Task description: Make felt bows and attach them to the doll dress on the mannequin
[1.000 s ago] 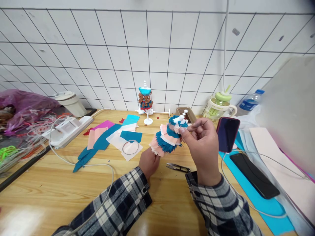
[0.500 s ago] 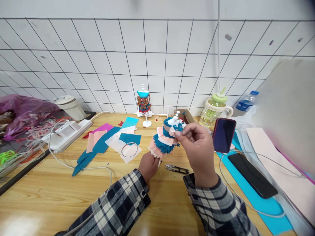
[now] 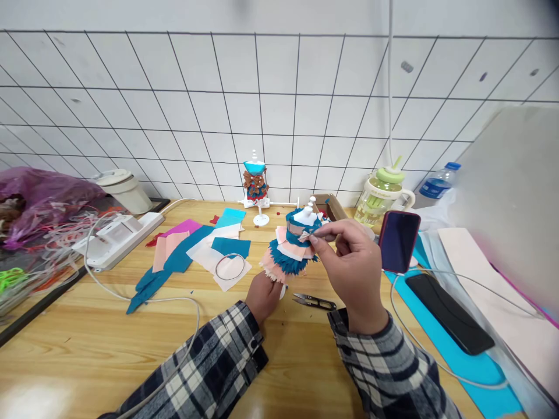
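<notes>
Ruffles (image 3: 292,256) already circle the dress form (image 3: 307,217), left hand (image 3: 263,295) closed around its lower end, right hand (image 3: 356,265) pinching a pale bow (image 3: 304,236), its attachment unclear.

The room is bright. A white shine sits on the bench (image 3: 109,349) at the lower left. The upper right corner is dark, and lines bend near the sides.

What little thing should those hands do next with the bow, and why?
I'd say press the bow gently against the dress with the right hand. Its fingertips pinch the bow right at the dress's upper part, and the left hand seems to support the mannequin from below, so a light push looks manageable.
</notes>
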`<state>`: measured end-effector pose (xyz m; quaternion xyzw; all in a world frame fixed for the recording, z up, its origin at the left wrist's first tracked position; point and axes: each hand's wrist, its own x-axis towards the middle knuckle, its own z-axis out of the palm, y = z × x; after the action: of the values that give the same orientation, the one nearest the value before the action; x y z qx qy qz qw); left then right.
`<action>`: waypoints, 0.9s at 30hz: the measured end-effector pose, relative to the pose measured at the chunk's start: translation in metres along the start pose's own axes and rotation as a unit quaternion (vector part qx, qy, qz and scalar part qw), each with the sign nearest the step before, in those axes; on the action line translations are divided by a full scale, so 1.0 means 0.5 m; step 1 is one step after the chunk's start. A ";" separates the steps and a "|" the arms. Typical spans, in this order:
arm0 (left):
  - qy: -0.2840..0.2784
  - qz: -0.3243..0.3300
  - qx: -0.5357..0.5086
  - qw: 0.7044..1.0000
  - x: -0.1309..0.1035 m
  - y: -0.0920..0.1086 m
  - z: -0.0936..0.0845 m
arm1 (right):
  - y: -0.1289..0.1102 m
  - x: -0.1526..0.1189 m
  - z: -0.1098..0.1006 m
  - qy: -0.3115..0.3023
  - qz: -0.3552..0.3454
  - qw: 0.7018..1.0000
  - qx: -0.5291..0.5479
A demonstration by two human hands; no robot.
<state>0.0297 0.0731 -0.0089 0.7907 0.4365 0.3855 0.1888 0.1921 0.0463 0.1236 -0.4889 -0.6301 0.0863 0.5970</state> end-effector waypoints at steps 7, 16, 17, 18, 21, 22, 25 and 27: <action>-0.031 0.042 0.030 0.998 0.003 0.016 -0.013 | -0.003 -0.002 -0.003 0.012 -0.064 0.994 -0.086; -0.021 0.035 0.044 0.998 -0.002 0.005 -0.004 | 0.003 -0.003 0.001 -0.032 -0.060 0.995 -0.068; -0.019 0.033 0.038 0.999 -0.004 0.002 -0.002 | 0.004 -0.003 0.002 -0.036 -0.058 0.995 -0.069; -0.015 0.028 0.031 0.999 -0.005 0.000 0.000 | 0.004 -0.004 0.001 -0.040 -0.054 0.995 -0.070; -0.001 -0.008 0.001 1.000 -0.010 -0.004 0.002 | -0.002 -0.005 -0.003 -0.037 -0.035 0.996 -0.070; -0.001 -0.027 -0.009 1.000 -0.012 -0.006 0.003 | -0.006 -0.005 -0.006 -0.031 -0.030 0.997 -0.067; -0.017 -0.096 -0.027 0.995 -0.017 -0.014 0.006 | -0.016 -0.006 -0.011 -0.007 -0.030 0.998 -0.048; -0.022 -0.126 -0.035 0.991 -0.017 -0.018 0.006 | -0.014 -0.013 -0.011 0.012 -0.039 0.998 -0.043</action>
<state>0.0244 0.0709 -0.0204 0.7305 0.5148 0.3560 0.2732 0.1918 0.0353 0.1256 -0.4899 -0.6447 0.0297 0.5861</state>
